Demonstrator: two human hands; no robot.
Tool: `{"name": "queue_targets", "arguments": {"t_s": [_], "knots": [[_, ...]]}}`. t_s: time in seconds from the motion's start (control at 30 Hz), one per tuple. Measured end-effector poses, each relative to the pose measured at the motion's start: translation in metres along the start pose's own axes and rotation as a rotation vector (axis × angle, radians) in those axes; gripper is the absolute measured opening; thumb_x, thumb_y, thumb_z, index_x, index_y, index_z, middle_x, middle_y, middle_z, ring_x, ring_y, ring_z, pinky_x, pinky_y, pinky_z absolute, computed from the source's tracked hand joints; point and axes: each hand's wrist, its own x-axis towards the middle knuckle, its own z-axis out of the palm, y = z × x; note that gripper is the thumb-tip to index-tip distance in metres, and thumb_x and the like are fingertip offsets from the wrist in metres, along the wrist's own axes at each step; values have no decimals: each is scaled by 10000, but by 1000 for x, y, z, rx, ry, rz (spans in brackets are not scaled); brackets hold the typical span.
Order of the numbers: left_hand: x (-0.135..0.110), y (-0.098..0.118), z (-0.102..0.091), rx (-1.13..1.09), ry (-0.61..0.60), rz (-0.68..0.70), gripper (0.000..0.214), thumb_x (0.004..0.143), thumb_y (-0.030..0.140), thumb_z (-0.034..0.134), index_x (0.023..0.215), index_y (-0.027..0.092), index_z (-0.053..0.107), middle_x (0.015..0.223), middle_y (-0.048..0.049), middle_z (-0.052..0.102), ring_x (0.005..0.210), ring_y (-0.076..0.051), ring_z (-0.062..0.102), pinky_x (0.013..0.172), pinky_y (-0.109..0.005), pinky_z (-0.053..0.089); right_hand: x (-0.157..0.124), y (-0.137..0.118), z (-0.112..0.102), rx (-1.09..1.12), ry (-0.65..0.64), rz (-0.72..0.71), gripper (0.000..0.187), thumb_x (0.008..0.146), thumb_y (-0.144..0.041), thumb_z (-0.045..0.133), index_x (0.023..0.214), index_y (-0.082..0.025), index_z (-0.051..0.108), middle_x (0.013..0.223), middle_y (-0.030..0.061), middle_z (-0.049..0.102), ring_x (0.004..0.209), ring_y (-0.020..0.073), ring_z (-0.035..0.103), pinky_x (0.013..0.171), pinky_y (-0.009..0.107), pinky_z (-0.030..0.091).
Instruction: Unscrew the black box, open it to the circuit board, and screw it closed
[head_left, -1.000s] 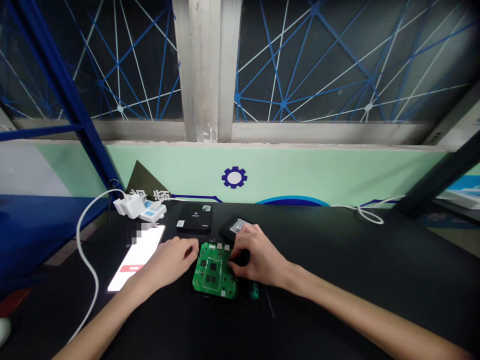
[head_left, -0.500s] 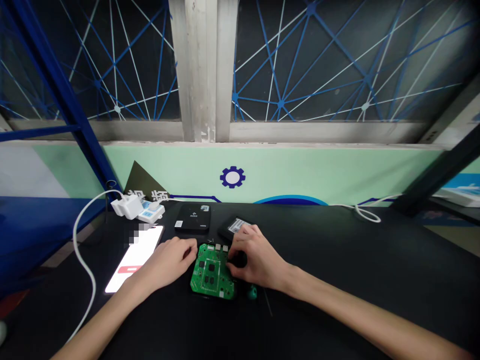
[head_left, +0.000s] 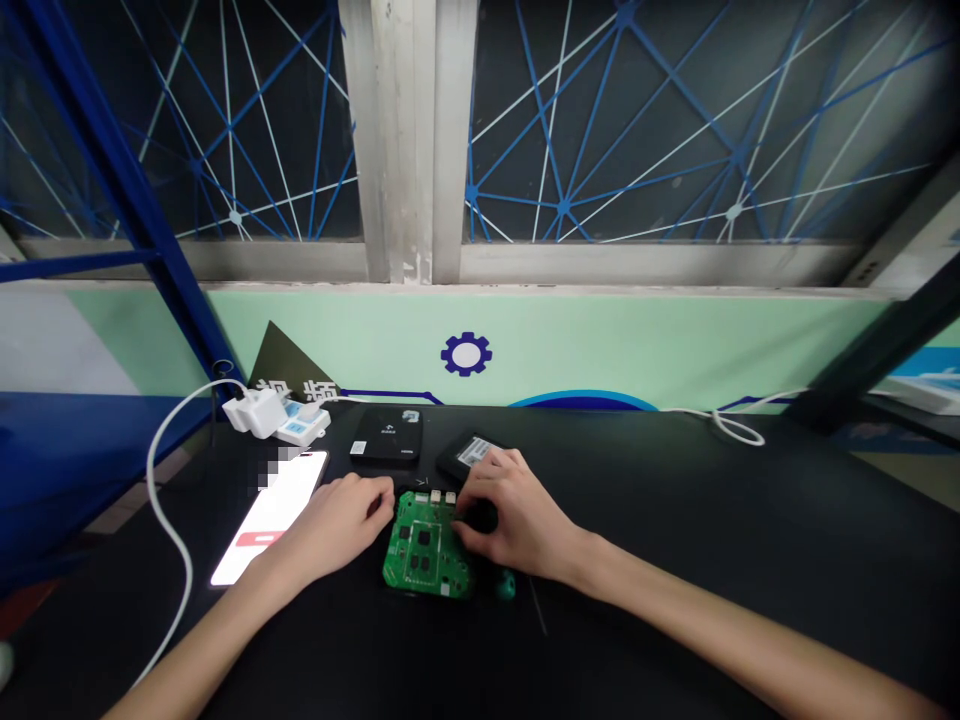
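A green circuit board (head_left: 424,545) with dark chips and metal ports at its far edge lies on the table, apparently in a shallow black case whose rim barely shows. My left hand (head_left: 352,515) is closed at the board's upper left edge, thumb and fingers together against it. On the opposite side, my right hand (head_left: 510,510) curls in a pinch over the board's right edge, fingertips touching it. The shadow beneath that palm hides part of the board. A small teal object (head_left: 505,584) sits just below the right hand, with a thin dark rod (head_left: 538,606) next to it.
A lit phone (head_left: 274,515) lies beneath my left forearm. Behind the board are a black box (head_left: 387,436) and a dark piece with a white label (head_left: 472,452). White plugs (head_left: 259,412) and a white cable (head_left: 182,548) are at left; another cable (head_left: 735,430) lies back right.
Both hands keep their places at the board's two sides. The whole view has shifted very slightly; nothing else visibly differs.
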Motion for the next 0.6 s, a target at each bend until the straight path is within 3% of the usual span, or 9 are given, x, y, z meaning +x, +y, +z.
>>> {"name": "queue_targets", "arguments": {"t_s": [0.17, 0.37, 0.6], "knots": [[1, -1, 1, -19, -12, 0, 291, 971, 317, 359, 721, 220, 471, 676, 2, 590, 629, -178, 573, 571, -288, 282, 4, 6, -8, -72, 60, 39, 176, 832, -290, 687, 983, -200, 684, 996, 71, 701, 920, 244, 551, 797, 377, 366], [0, -1, 1, -26, -17, 3, 298, 974, 318, 354, 709, 219, 447, 667, 2, 574, 614, -177, 560, 557, -294, 278, 8, 23, -8, -244, 80, 199, 506, 809, -412, 684, 1241, -163, 599, 1201, 157, 659, 1091, 337, 540, 923, 477, 388], [1, -3, 2, -18, -18, 9, 319, 974, 344, 333, 721, 219, 481, 666, -10, 578, 649, -193, 586, 580, -301, 319, 10, 32, -7, -258, 3, 274, 642, 755, -544, 713, 1274, -186, 594, 1217, 161, 651, 1086, 356, 547, 904, 494, 406]]}}
